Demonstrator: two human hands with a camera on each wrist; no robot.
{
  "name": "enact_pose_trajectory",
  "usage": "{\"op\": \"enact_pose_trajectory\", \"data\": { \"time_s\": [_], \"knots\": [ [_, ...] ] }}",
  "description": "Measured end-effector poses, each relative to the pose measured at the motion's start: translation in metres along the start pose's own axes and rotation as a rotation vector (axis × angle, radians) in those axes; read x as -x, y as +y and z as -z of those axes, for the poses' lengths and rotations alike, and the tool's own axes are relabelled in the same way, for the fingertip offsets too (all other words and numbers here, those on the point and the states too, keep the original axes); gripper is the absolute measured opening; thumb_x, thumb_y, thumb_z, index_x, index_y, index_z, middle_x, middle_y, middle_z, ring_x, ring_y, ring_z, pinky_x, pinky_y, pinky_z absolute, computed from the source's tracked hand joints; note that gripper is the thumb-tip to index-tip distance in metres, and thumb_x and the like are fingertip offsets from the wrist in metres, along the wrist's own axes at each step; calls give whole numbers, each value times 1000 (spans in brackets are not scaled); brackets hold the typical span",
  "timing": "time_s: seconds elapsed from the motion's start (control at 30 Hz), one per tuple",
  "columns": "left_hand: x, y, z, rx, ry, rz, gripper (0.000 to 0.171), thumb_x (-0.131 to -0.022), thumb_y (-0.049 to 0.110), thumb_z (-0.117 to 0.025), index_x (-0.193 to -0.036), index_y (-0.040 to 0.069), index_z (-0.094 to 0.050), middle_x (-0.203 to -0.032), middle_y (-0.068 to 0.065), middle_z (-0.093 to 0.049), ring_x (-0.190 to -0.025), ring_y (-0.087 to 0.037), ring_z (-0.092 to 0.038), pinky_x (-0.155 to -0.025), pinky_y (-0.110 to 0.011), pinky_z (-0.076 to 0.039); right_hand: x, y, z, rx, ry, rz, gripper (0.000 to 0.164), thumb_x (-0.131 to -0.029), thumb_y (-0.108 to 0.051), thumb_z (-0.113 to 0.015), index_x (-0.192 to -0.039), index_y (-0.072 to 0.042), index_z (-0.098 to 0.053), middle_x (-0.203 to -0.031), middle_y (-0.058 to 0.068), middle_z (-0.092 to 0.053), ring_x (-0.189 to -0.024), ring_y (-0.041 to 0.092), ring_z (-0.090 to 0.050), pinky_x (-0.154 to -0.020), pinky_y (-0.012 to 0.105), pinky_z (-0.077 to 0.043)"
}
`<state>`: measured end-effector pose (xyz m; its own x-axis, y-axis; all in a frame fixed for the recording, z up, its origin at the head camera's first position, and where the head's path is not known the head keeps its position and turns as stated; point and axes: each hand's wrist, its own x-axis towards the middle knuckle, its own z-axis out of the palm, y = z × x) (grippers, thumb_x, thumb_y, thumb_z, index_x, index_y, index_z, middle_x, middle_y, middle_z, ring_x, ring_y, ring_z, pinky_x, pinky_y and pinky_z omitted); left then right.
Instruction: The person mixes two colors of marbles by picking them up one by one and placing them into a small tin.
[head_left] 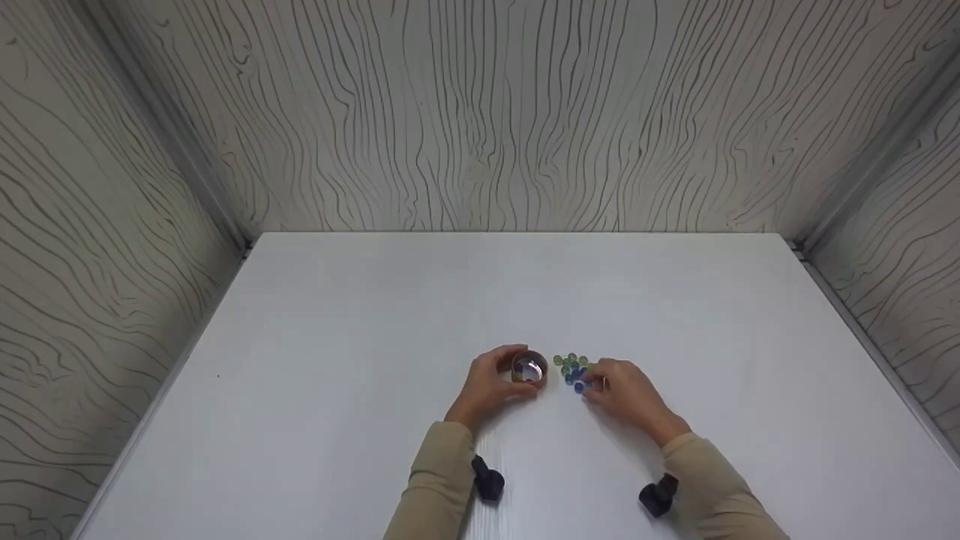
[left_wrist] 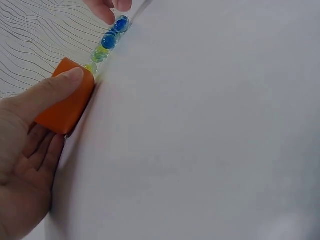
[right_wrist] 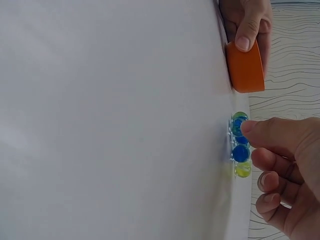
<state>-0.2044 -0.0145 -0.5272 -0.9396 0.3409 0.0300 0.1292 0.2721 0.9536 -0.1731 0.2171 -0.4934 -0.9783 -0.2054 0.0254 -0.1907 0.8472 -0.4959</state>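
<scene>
My left hand (head_left: 484, 386) grips a small orange cup (left_wrist: 70, 107), thumb on its near side and fingers round the other. From above, the cup shows a shiny inside with a few small blue and yellowish bits in it. Right beside the cup, several glass marbles (head_left: 574, 367), blue and yellow-green, lie clustered on the white table. My right hand (head_left: 626, 390) is at the blue side of this cluster. In the right wrist view its thumb tip overlaps a blue marble (right_wrist: 241, 153)'s neighbour, while the index finger stands apart from the thumb and the other fingers bend loosely.
The white tabletop (head_left: 337, 315) stretches out around both hands. Wood-grain patterned panels (head_left: 480, 112) enclose it at the back and sides. A black wrist device (head_left: 489, 484) is under the left forearm, and another black device (head_left: 658, 496) is by the right sleeve.
</scene>
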Motion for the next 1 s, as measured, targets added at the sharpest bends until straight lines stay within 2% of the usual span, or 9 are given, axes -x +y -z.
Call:
{"op": "enact_pose_trajectory", "data": {
  "time_s": [0.47,0.7,1.0],
  "knots": [
    [1,1,-2,-9,27,31,64,-71,10,-84,-129,7,-59,-126,-11,-66,-121,-25,-62,-107,-35,-50,-1,-3,-4,-25,-8,-5,12,-79,-6,-73,-91,-7,-74,-77,0,-63,-72,9,-51,-63,20,-45],
    [1,1,-1,4,23,16,64,-71,7,-84,-129,5,-58,-127,-13,-66,-121,-26,-61,-108,-36,-49,-2,-4,-3,-14,-17,-31,11,-80,-8,-74,-91,-9,-75,-79,-1,-63,-74,10,-51,-67,23,-47],
    [0,0,-1,-12,18,3,66,-70,10,-85,-130,4,-58,-127,-13,-65,-123,-26,-61,-108,-35,-49,-2,-3,-6,6,8,2,12,-77,-7,-76,-89,-8,-74,-78,-1,-65,-73,9,-51,-65,23,-47]
  ]
}}
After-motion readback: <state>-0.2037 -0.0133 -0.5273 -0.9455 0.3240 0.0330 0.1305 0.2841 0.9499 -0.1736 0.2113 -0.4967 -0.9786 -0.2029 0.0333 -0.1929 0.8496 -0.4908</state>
